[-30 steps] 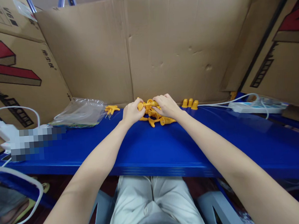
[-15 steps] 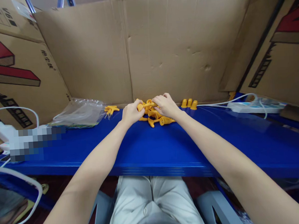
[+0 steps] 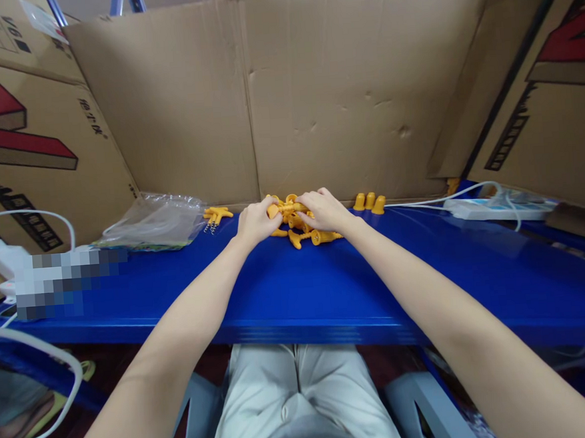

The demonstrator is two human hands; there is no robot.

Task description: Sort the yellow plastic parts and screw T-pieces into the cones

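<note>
My left hand [image 3: 254, 223] and my right hand [image 3: 323, 210] meet over a small pile of yellow plastic parts [image 3: 303, 229] at the far middle of the blue table [image 3: 297, 285]. Both hands are closed, each pinching one end of a yellow plastic piece [image 3: 284, 208] held between them just above the pile. Left of the hands lies a yellow pronged part with small metal springs [image 3: 216, 215]. Three yellow caps [image 3: 370, 203] stand in a row to the right of my right hand.
A crumpled clear plastic bag [image 3: 155, 220] lies at the back left. A white charger with looping cable [image 3: 5, 262] sits at the far left. A white power strip with cable [image 3: 492, 206] lies at the right. Cardboard walls [image 3: 343, 88] enclose the table.
The hands stay over the pile. My right fingers have curled in a little closer round the yellow piece; otherwise nothing has shifted.
</note>
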